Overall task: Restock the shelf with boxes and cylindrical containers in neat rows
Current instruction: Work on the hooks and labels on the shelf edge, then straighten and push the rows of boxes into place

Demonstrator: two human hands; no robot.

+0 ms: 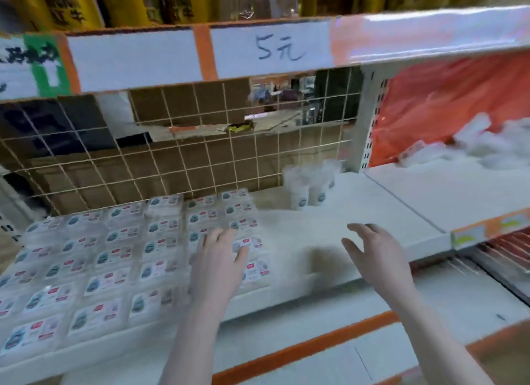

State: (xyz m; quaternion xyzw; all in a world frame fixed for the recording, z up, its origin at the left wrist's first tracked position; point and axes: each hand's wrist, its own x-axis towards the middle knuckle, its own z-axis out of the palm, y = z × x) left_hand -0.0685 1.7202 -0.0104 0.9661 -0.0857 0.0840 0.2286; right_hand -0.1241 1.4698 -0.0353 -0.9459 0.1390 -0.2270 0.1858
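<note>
White shelf, left hand with fingers spread flat on clear labelled boxes in rows, right hand loose and holding nothing over bare shelf, cylindrical containers beyond by wire grid.

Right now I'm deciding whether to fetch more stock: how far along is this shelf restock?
Roughly half done. The boxes already fill the shelf's left part in neat rows. The left hand rests on the rightmost boxes, seemingly straightening them; the right hand hovers open, holding nothing. Only a few cylindrical containers stand at the back, so the bare stretch in front still needs filling.
</note>
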